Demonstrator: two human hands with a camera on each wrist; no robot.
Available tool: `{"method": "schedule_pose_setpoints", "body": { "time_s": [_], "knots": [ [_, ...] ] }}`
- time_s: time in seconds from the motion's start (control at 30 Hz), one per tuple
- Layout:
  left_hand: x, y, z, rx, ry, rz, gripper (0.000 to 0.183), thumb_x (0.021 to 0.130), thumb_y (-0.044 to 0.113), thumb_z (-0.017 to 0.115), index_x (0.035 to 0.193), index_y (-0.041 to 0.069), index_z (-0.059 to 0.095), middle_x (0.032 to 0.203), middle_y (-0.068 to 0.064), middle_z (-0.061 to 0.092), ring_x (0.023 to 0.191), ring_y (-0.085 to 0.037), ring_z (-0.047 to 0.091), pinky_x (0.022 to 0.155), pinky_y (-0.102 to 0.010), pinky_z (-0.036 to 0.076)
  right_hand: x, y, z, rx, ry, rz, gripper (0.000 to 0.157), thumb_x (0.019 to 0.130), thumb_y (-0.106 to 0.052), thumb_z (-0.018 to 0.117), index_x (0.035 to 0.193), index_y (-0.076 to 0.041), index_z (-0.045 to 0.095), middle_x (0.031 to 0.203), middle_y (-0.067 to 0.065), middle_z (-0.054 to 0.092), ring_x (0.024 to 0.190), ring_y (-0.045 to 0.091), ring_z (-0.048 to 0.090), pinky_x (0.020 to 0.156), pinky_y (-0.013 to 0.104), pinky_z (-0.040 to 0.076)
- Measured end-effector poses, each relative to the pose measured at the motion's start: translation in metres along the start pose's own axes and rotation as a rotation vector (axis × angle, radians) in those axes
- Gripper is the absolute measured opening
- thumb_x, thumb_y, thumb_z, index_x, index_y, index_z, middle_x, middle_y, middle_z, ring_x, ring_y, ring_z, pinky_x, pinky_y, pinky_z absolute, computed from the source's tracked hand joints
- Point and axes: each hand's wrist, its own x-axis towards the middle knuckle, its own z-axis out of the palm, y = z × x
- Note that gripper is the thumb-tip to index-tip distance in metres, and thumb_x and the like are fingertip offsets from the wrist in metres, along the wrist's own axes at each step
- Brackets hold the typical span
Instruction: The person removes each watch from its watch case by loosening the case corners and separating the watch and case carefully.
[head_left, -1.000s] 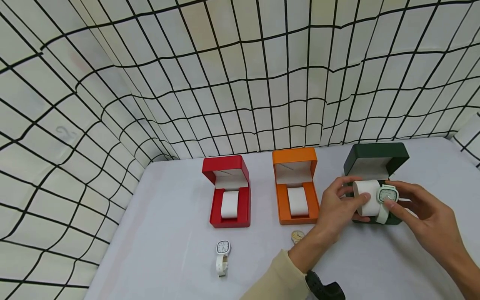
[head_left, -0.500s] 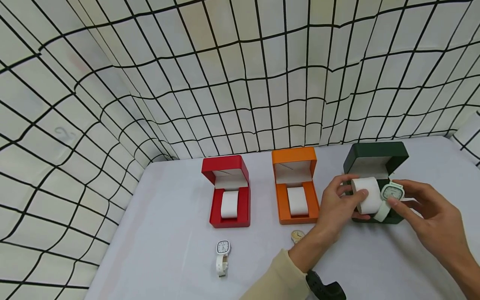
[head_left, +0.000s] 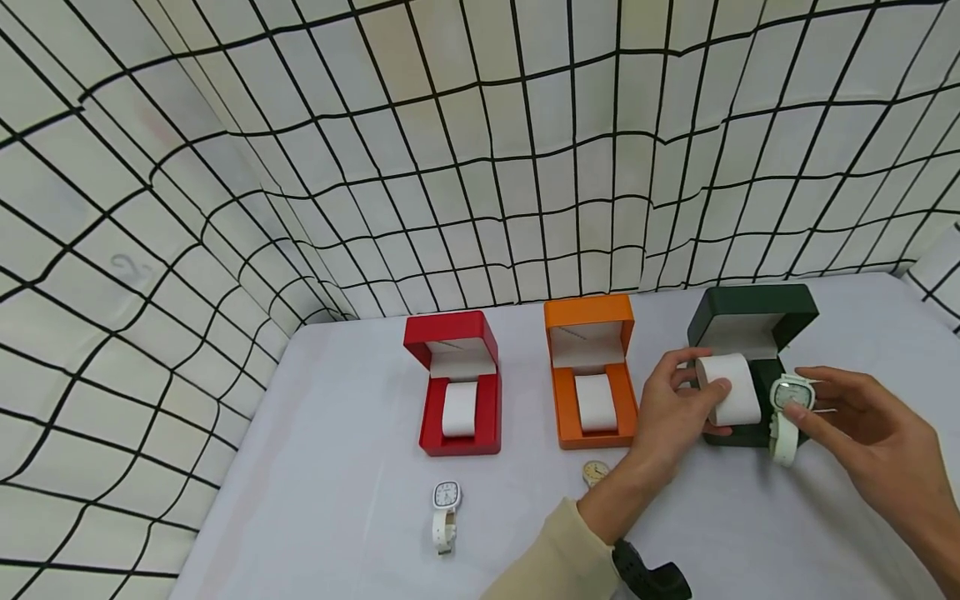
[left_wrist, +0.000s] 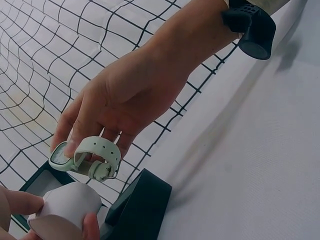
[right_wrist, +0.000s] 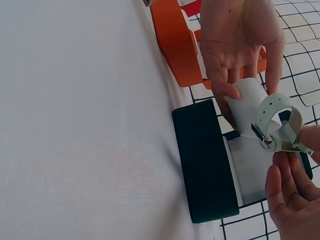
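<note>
In the head view my left hand (head_left: 670, 417) holds a white watch cushion (head_left: 729, 389) between thumb and fingers, above the open dark green watch box (head_left: 753, 321). My right hand (head_left: 877, 437) pinches a pale mint wristwatch (head_left: 792, 393) by its case, just right of the cushion and apart from it. Its strap (right_wrist: 276, 106) is buckled into a loop, as the right wrist view shows. The left wrist view has the mint watch (left_wrist: 61, 154) above the cushion (left_wrist: 70, 205), with only fingertips of the left hand (left_wrist: 15, 207) visible.
An open red box (head_left: 460, 417) and an open orange box (head_left: 595, 408) stand left, each with a white cushion inside. A white watch (head_left: 446, 512) lies before the red box. Another watch (head_left: 596, 473) is partly hidden by the left forearm. Black wire mesh (head_left: 480, 167) borders the table.
The mint watch has come off the cushion, moving right and slightly down with the right hand. The left hand keeps the cushion nearly in place, shifted slightly left.
</note>
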Motion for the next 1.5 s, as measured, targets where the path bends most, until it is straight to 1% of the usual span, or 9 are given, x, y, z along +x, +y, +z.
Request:
{"method": "schedule_pose_setpoints", "body": {
  "time_s": [0.2,0.27,0.4,0.5,0.73,0.9,1.07,1.27,1.5],
  "knots": [
    [-0.001,-0.002,-0.001,0.016,0.006,-0.007,0.036,0.094,0.002,0.073,0.12,0.027,0.068,0.103,0.005,0.067,0.087,-0.011,0.067,0.069,-0.054,0.065,-0.003,0.002,-0.001,-0.029,-0.03,0.009,0.047,0.093,-0.005,0.077,0.138,-0.01,0.063,0.107,-0.027,0.064,0.092,-0.009,0.059,0.08,-0.002,0.046],
    [-0.001,-0.002,-0.002,0.029,0.009,-0.014,0.037,0.094,0.002,0.073,0.121,0.027,0.068,0.103,0.006,0.066,0.086,-0.011,0.067,0.068,-0.052,0.065,-0.005,0.003,-0.001,-0.038,-0.042,0.007,0.045,0.093,-0.006,0.077,0.136,-0.009,0.063,0.107,-0.028,0.063,0.092,-0.009,0.059,0.08,-0.002,0.046],
    [-0.003,-0.003,-0.004,0.057,0.02,-0.024,0.04,0.093,0.001,0.073,0.122,0.028,0.067,0.104,0.006,0.065,0.087,-0.01,0.065,0.066,-0.046,0.066,-0.009,0.006,-0.002,-0.016,-0.074,-0.008,0.043,0.092,-0.002,0.077,0.132,-0.007,0.065,0.108,-0.027,0.066,0.091,-0.008,0.061,0.078,-0.001,0.048],
    [-0.004,-0.004,-0.005,0.064,0.015,-0.016,0.041,0.093,0.001,0.073,0.123,0.028,0.067,0.105,0.006,0.065,0.088,-0.009,0.065,0.066,-0.043,0.066,-0.011,0.008,-0.004,-0.017,-0.099,-0.004,0.043,0.091,-0.003,0.078,0.132,-0.006,0.065,0.107,-0.025,0.066,0.09,-0.008,0.061,0.077,0.001,0.048],
    [-0.002,-0.001,-0.004,0.072,0.006,-0.008,0.042,0.093,0.0,0.073,0.127,0.023,0.067,0.106,0.005,0.063,0.088,-0.008,0.064,0.064,-0.041,0.066,-0.013,0.014,-0.006,-0.124,-0.182,0.068,0.044,0.093,-0.022,0.08,0.133,-0.012,0.066,0.105,-0.029,0.063,0.087,-0.012,0.061,0.071,0.002,0.047],
    [-0.002,-0.001,-0.003,0.065,0.003,0.0,0.042,0.093,-0.001,0.072,0.128,0.022,0.067,0.107,0.005,0.061,0.086,-0.008,0.063,0.061,-0.037,0.065,-0.015,0.017,-0.008,-0.183,-0.238,0.066,0.045,0.093,-0.022,0.08,0.135,-0.011,0.066,0.097,-0.026,0.065,0.084,-0.01,0.06,0.073,-0.001,0.045],
    [-0.001,-0.001,-0.003,0.051,0.002,0.007,0.043,0.092,-0.003,0.072,0.128,0.02,0.066,0.109,0.003,0.061,0.086,-0.01,0.063,0.061,-0.039,0.065,-0.017,0.02,-0.01,-0.24,-0.292,0.105,0.047,0.094,-0.026,0.079,0.136,-0.012,0.065,0.096,-0.02,0.067,0.081,-0.01,0.058,0.072,0.0,0.045],
    [0.0,-0.002,-0.004,0.052,0.0,-0.005,0.044,0.093,-0.002,0.071,0.128,0.023,0.066,0.111,0.004,0.061,0.088,-0.01,0.063,0.064,-0.042,0.066,-0.02,0.023,-0.013,-0.246,-0.356,0.114,0.046,0.093,-0.025,0.08,0.134,-0.011,0.066,0.097,-0.026,0.067,0.08,-0.005,0.06,0.07,0.004,0.048],
    [0.0,-0.002,-0.004,0.051,-0.004,-0.013,0.045,0.094,-0.002,0.071,0.13,0.023,0.065,0.113,0.003,0.061,0.089,-0.011,0.064,0.068,-0.046,0.066,-0.024,0.025,-0.014,-0.259,-0.422,0.122,0.042,0.092,-0.027,0.08,0.13,-0.013,0.068,0.095,-0.013,0.071,0.079,-0.003,0.061,0.067,0.013,0.051]
  ]
}}
